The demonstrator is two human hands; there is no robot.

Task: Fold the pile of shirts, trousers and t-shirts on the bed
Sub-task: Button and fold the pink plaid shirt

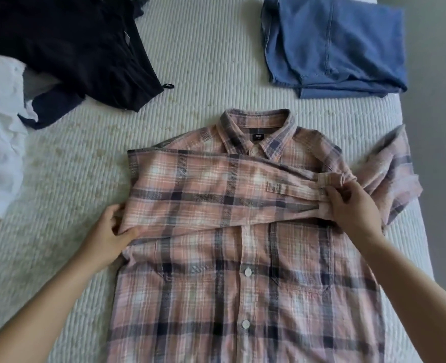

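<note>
Left hand [109, 231] grips the pink plaid flannel shirt [242, 297] at its folded edge; right hand [347, 205] pinches the sleeve cuff [324, 184]. Bare ribbed mattress [59, 179] lies leftward.

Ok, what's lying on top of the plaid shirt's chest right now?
One sleeve lies folded across the plaid shirt, its cuff pinched by the right hand; the left hand holds the fold. The chest underneath is hidden.

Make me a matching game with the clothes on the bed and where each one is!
Things:
1. plaid shirt
2. blue trousers
3. black garment
4. white garment

Places:
A. far left edge
B. top right, folded
C. middle, under both hands
D. top left, crumpled

Pairs: 1-C, 2-B, 3-D, 4-A
</note>
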